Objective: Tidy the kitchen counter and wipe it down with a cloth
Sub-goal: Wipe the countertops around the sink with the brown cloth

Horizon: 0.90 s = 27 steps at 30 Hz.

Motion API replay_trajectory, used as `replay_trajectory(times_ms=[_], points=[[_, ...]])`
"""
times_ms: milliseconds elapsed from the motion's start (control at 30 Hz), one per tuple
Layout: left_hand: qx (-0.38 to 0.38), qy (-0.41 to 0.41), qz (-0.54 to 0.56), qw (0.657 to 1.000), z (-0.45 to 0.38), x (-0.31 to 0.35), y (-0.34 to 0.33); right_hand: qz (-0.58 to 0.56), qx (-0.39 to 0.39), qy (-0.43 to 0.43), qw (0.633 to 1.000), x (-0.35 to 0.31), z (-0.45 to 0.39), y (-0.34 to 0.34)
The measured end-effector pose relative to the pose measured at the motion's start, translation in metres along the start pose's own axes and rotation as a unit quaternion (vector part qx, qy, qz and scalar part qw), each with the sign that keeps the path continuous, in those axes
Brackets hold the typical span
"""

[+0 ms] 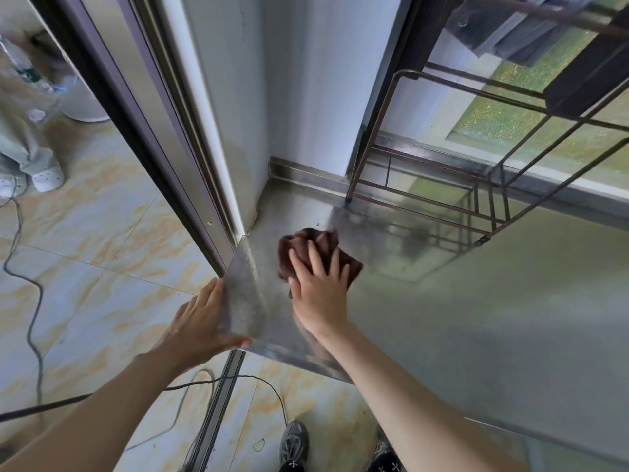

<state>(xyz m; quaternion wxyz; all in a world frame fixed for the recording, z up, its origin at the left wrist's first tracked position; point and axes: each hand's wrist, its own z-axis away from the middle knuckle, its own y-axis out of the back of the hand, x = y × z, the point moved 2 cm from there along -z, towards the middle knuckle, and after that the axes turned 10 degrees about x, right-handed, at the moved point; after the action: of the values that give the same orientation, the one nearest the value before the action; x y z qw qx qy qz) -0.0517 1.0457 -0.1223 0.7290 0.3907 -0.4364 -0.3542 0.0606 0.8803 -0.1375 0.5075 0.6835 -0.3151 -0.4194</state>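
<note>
A dark brown cloth (318,245) lies crumpled on the stainless steel counter (476,318) near its left end. My right hand (318,291) presses flat on the cloth with its fingers spread and straight. My left hand (200,321) holds the counter's left corner, fingers along the edge and thumb on the front lip.
A brown wire rack (442,185) stands on the counter at the back right, by the window. A sliding door frame (190,185) rises left of the counter. Cables (30,318) trail over the tiled floor. Another person's legs and white shoes (47,178) are at far left.
</note>
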Motion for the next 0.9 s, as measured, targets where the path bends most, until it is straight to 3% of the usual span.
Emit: replay_trajectory(times_ms=[67,167,233,300,400,467,533,667,733,900], points=[[0.002,0.000,0.005,1.000,0.005,-0.003,-0.002,0.003,-0.034,0.133,0.991,-0.016,0.023,-0.005],[0.011,0.007,0.038,0.999,0.009,-0.004,-0.002,0.021,-0.040,0.188,0.981,-0.003,0.047,0.003],[0.002,0.014,0.061,0.998,0.010,-0.003,0.000,0.050,-0.026,0.157,0.986,0.019,0.053,0.009],[0.002,0.028,0.085,0.996,0.010,-0.004,0.001,0.060,-0.015,0.073,0.995,0.035,0.055,0.012],[0.051,0.090,0.152,0.983,0.007,-0.009,0.003,0.053,0.006,-0.058,0.997,0.023,0.058,0.013],[0.096,0.141,0.200,0.965,0.005,-0.010,0.006,0.051,0.020,-0.078,0.995,0.001,0.064,0.011],[0.121,0.149,0.202,0.960,0.003,-0.012,0.007,0.043,0.016,-0.025,0.999,-0.017,0.076,0.007],[0.112,0.120,0.172,0.971,0.003,-0.018,0.006,0.027,-0.028,0.189,0.981,-0.017,0.094,0.008],[0.104,0.115,0.157,0.975,0.003,-0.020,0.006,0.035,-0.055,0.217,0.974,-0.001,0.088,0.011],[0.099,0.123,0.173,0.972,0.002,-0.023,0.005,0.016,-0.051,0.019,0.998,0.014,0.053,0.012]])
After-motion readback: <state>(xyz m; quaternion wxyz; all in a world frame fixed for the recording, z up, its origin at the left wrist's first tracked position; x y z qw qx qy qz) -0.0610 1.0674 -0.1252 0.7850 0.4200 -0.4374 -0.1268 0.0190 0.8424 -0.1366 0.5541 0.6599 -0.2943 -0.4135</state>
